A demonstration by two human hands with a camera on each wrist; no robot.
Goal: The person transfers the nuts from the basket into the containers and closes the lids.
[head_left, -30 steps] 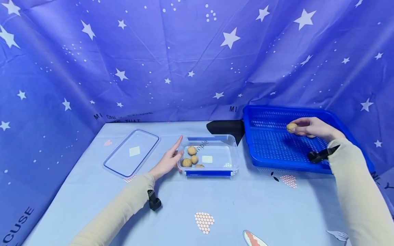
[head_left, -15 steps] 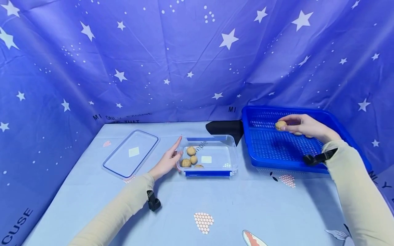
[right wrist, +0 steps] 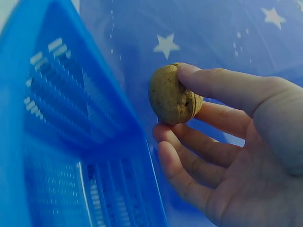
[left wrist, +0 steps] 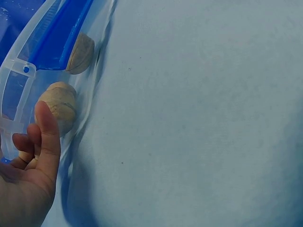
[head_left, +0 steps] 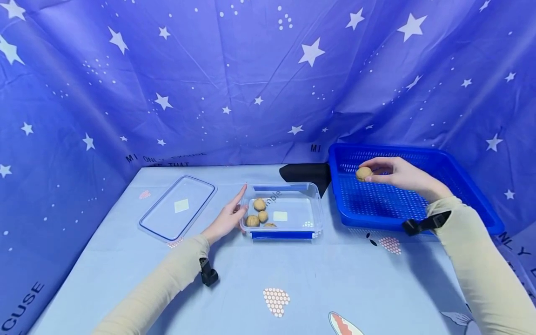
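Note:
My right hand (head_left: 398,174) pinches a walnut (head_left: 363,174) between thumb and fingers, above the left part of the blue slotted basket (head_left: 372,221). The right wrist view shows that walnut (right wrist: 173,94) closely, its seam facing the thumb. At the middle of the table stands a clear plastic container (head_left: 299,204) with blue clips. Several walnuts (head_left: 259,204) lie in its left part. My left hand (head_left: 228,218) rests against the container's left end, index finger straight. In the left wrist view the thumb (left wrist: 47,123) lies along the wall in front of a walnut (left wrist: 62,108).
A clear lid (head_left: 181,205) with a blue seal lies left of the container. Behind, between container and basket, is a black flat shape (head_left: 305,176). A blue star-patterned curtain (head_left: 234,83) closes off the back and sides of the light blue table (head_left: 234,288).
My right hand has carried the walnut leftward over the basket, from its middle toward its left side. The left hand and the container have stayed in place.

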